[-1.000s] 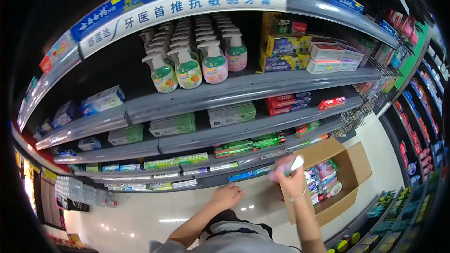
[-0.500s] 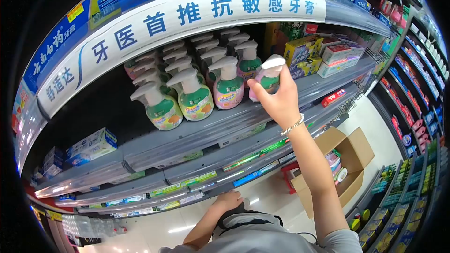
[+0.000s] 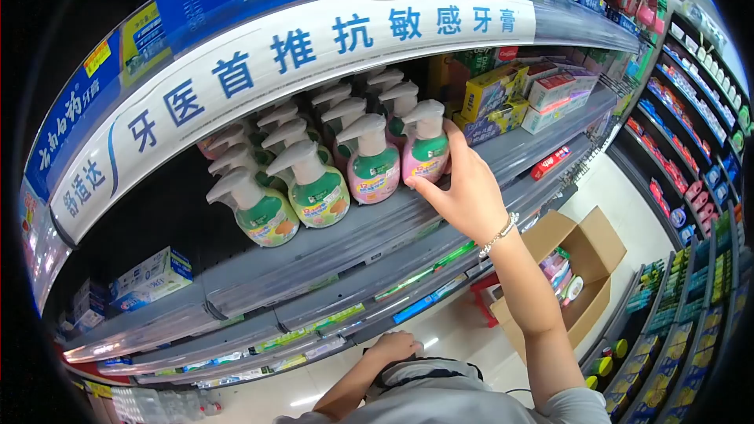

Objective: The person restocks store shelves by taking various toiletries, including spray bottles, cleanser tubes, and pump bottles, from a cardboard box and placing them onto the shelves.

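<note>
My right hand, wearing a chain bracelet, is closed around the lower right side of a pink pump bottle with a green label and a white pump head. My thumb lies at the bottle's front near its base; the other fingers are partly hidden on its right. The bottle stands upright at the right end of the front row on the shelf. Beside it is another pink pump bottle, then two yellow-green ones, with more rows behind. My left hand is low near my leg, fingers curled, nothing visible in it.
A shelf edge with a clear strip runs below the bottles, and a sign strip overhangs them. Small toothpaste-like boxes stand to the right. On the floor is an open cardboard box holding several items, beside a red stool.
My right hand has brought the pink pump bottle left and upright to the end of the front row. The view has shifted slightly, and my left hand has stayed low.
</note>
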A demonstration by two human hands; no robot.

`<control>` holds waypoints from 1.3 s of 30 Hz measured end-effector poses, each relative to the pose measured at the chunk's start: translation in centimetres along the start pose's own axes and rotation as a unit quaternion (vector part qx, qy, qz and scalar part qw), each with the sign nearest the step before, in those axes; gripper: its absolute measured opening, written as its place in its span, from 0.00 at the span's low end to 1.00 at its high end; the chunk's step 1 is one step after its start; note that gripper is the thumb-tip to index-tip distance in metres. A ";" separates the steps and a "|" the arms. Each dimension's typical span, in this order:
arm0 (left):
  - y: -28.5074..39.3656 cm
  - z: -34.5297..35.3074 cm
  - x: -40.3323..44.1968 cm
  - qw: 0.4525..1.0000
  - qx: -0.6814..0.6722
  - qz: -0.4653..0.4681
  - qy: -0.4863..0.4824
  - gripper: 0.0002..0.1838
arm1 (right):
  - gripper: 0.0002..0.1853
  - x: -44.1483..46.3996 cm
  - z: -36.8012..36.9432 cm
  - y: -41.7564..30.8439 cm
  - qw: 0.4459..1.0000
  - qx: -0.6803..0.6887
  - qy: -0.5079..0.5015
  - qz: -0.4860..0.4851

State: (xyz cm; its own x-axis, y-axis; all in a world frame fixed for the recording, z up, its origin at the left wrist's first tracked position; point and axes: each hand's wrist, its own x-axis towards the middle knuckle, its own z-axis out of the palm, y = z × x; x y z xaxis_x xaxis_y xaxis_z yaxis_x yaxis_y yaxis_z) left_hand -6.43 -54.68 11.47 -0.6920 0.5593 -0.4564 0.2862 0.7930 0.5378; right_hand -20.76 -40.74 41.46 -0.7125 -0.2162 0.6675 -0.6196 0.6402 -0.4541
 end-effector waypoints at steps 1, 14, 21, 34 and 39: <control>0.1 0.0 0.2 1.000 0.005 0.001 -0.004 0.21 | 0.38 0.2 -0.1 0.0 0.999 -0.002 -0.031 0.023; 3.0 0.5 1.6 0.998 0.036 0.000 -0.055 0.21 | 0.36 -2.7 -0.8 1.0 0.992 0.015 0.107 -0.064; 6.7 2.4 1.9 0.989 0.096 0.016 -0.109 0.20 | 0.17 -24.2 -2.8 8.2 0.991 0.012 -0.086 0.098; 27.8 11.6 5.5 0.947 0.195 0.173 -0.187 0.18 | 0.13 -68.1 -18.5 0.5 0.691 -0.059 -0.190 0.695; 32.8 17.5 6.5 0.954 0.132 0.217 -0.159 0.17 | 0.15 -67.6 -23.0 1.5 0.733 -0.079 -0.142 0.660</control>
State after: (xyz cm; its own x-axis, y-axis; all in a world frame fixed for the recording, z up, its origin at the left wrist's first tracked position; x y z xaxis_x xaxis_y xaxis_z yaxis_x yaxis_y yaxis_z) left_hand 10.08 -20.81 13.80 -0.2469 0.8605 -0.4456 0.6867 0.4799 0.5461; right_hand 34.04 -8.17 9.22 -0.7112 0.5383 -0.4521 0.7016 0.5034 -0.5043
